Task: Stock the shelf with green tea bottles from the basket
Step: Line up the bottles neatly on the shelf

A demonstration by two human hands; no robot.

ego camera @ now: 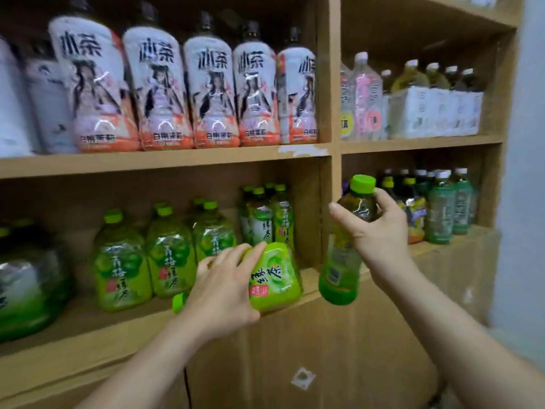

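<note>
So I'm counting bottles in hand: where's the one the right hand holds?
The right hand holds a green tea bottle upright in front of the shelf's vertical divider, just right of the bottle lying under the left hand.

A: The tilted bottle (275, 278) has a bright lime-green label with dark brush characters and a small red patch. And the other one?

B: The upright bottle (343, 246) has a lime-green cap over amber-brown tea, green at the base. The upper row (165, 87) wears white labels with black characters, a drawn figure and orange bands. The shelf (165, 160) is tan wood
</note>
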